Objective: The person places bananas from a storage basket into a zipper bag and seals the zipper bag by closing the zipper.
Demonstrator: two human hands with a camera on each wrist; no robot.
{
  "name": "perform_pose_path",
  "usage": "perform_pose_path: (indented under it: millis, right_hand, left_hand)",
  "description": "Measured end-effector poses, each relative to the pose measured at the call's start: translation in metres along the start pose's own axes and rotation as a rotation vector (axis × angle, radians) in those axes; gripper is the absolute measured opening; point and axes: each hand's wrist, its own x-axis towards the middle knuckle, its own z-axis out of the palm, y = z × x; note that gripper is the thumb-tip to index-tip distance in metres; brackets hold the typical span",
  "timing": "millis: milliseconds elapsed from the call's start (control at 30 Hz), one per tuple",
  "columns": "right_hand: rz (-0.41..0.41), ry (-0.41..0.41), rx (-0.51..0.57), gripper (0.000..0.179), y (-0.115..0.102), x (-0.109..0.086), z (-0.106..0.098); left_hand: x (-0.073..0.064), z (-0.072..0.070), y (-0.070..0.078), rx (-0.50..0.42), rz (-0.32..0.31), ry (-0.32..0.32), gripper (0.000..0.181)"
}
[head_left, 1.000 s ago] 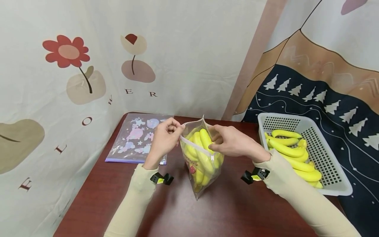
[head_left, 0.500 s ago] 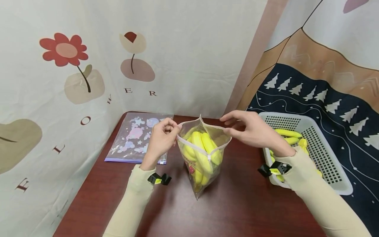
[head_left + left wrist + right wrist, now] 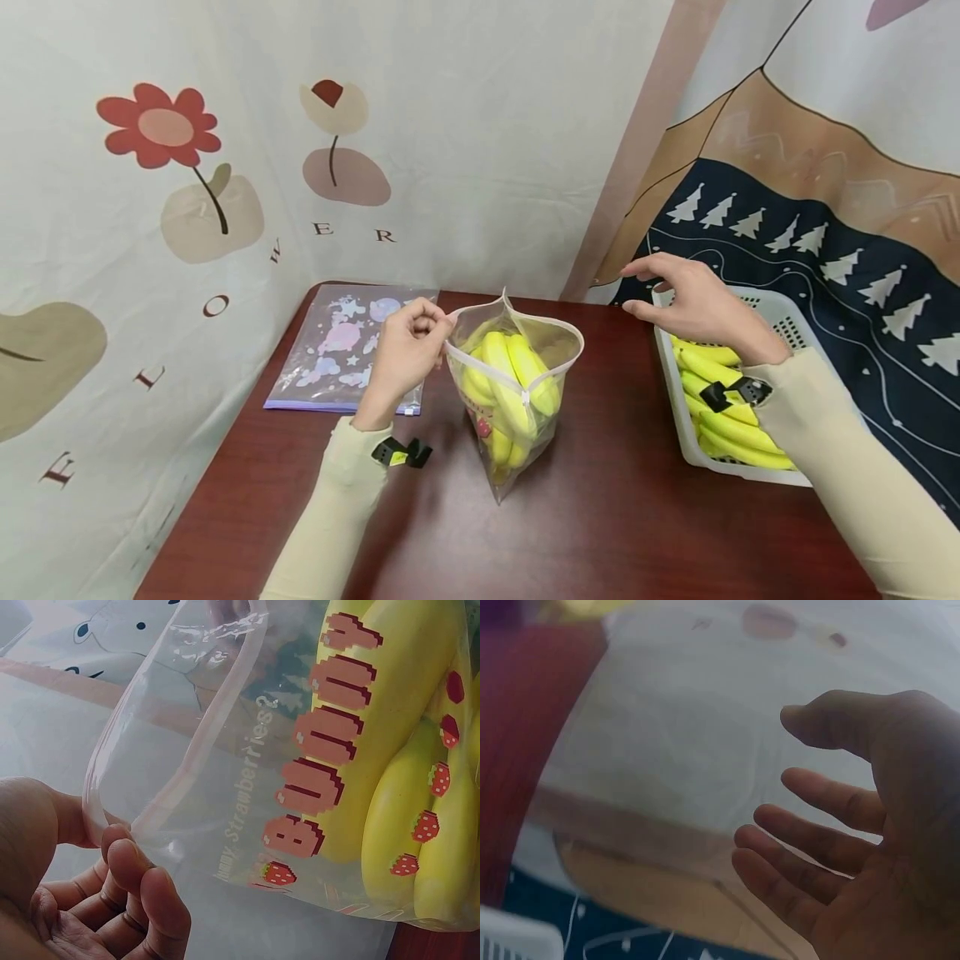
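Observation:
A clear zip bag (image 3: 551, 417) with several yellow bananas (image 3: 504, 367) inside stands upright on the table, its mouth gaping. My left hand (image 3: 405, 354) pinches the left corner of its pale pink rim between thumb and fingertips. In the left wrist view, red lettering and small strawberries are printed on the bag (image 3: 247, 750), and the bananas (image 3: 405, 802) show through. My right hand (image 3: 697, 304) hangs over the near left part of a white basket (image 3: 678, 417), fingers loosely spread and holding nothing. In the right wrist view that hand (image 3: 825, 817) has a gap between thumb and fingers.
More bananas (image 3: 731, 425) lie in the basket at the table's right side, partly under my right arm. A flat patterned zip bag (image 3: 345, 350) with a purple edge lies at the back left of the table (image 3: 600, 517). Printed curtains (image 3: 487, 150) hang behind.
My right hand has left the bag's mouth and moved right, over the basket. The bag's mouth has widened. My left hand keeps its pinch on the rim, slightly farther left.

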Motion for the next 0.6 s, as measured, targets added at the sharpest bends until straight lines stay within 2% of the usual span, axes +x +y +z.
perform_pose_path:
  millis: [300,600]
  right_hand:
    - [0.042,-0.036,-0.128,0.048,0.043,0.002,0.000]
    - [0.086,-0.111,-0.225,0.055,0.092,0.006,0.000]
  left_hand:
    - [-0.002,-0.001,0.001,0.003,0.003,-0.005,0.016]
    - [-0.003,-0.003,0.002,0.005,0.002,-0.002,0.014]
